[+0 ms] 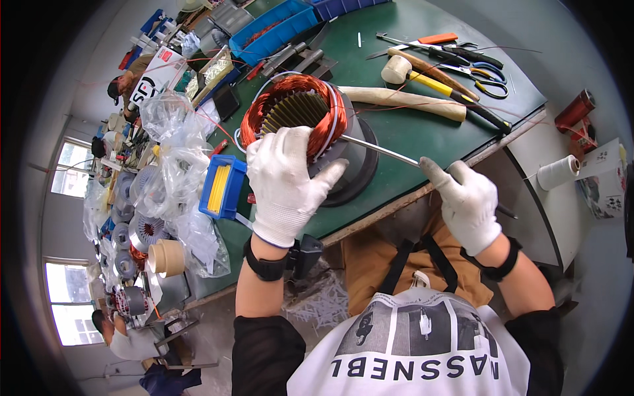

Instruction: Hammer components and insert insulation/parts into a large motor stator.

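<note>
A motor stator (pixel 343 109) stands on the green table, thick copper windings (pixel 254 125) bulging around its rim and yellowish slot liners (pixel 294 112) lining the bore. White cord is tied round parts of the winding. My gloved left hand (pixel 287 175) grips the near side of the winding, fingers curled over it and thumb spread to the right. In my gloved right hand (pixel 465 201) is a thin metal rod (pixel 386 152), held with the index finger along it. The rod's tip meets the winding's right side; its dark other end shows beyond my palm.
Right of the stator lie a mallet (pixel 396 70), a pale wooden handle (pixel 409 103), scissors (pixel 485 82) and pliers. A blue box of yellow strips (pixel 221 188) and plastic bags (pixel 178 165) are on the left. Loose copper wires cross the table. Two people are at the far left.
</note>
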{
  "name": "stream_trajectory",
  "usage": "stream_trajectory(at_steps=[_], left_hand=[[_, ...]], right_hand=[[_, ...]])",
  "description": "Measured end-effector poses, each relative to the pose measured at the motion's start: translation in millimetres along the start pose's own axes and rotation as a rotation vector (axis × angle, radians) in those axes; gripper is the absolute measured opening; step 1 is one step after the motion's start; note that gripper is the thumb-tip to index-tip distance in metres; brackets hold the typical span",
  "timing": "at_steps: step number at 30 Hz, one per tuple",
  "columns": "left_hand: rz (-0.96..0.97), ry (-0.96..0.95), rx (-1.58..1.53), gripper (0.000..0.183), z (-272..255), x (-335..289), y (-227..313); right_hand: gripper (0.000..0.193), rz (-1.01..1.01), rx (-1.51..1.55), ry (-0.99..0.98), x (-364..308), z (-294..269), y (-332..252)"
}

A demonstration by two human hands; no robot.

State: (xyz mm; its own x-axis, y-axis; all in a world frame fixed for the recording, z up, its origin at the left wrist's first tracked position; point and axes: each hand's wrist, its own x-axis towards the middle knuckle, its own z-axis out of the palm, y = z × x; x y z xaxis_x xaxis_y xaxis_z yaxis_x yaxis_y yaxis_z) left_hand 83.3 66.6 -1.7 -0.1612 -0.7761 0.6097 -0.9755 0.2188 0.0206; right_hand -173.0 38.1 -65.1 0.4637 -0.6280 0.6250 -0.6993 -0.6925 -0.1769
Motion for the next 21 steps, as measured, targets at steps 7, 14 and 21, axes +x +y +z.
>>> stream_trajectory(at_steps=[7,14,21], left_hand=[[0.023,-0.069,-0.069,0.050,-16.6,-13.3,-23.6],[0.009,-0.040,0.063,0.043,-9.0,-2.7,-4.1],[0.024,0.036,-0.002,0.035,-1.3,-3.2,-11.0]], right_hand=[[0.047,-0.043,-0.226,-0.193,1.1,-63.9,-5.4],[0.040,-0.139,-0.185,-0.063,17.4,-56.4,-20.3],[0.033,-0.246,-0.260,-0.378,102.5,-88.4,-56.9]])
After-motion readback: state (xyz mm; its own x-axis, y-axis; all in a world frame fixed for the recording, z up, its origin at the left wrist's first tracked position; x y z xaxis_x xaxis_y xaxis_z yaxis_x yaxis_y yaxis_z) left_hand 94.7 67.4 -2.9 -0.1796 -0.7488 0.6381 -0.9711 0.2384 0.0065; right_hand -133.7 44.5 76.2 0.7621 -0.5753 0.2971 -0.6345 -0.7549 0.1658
